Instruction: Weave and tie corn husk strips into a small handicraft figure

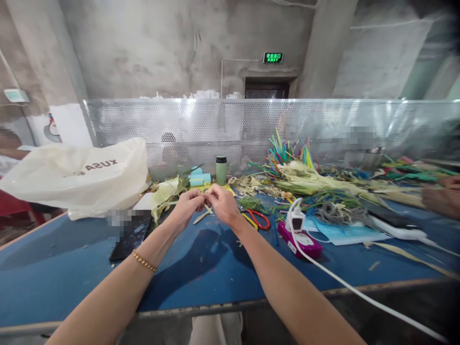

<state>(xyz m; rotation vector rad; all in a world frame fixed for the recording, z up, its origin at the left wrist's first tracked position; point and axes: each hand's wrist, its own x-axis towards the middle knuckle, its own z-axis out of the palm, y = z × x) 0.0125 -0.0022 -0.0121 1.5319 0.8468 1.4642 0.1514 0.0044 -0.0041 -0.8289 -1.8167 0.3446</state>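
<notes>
My left hand [189, 203] and my right hand [221, 201] meet above the blue table, fingertips pinched together. Between them is a narrow pale strip of dried husk [203, 215], whose ends stick out below the fingers; the rest is hidden by my fingers. To the right of my right hand lie red-handled scissors [264, 219] and a small bundle of green string [252, 203]. Pale husk leaves [167, 191] lie left of my left hand. Behind the hands stand a green bottle [221, 171] with a black lid and light blue rolls [199, 178].
A white plastic bag [86, 172] and a dark tablet [132, 237] are at left. On the right are a purple power socket [300, 240] with a white cable, a blue mask [345, 233], grey cord [334, 213], a phone [390, 214] and another person's hand [442, 199]. A perforated metal screen [201, 117] runs behind.
</notes>
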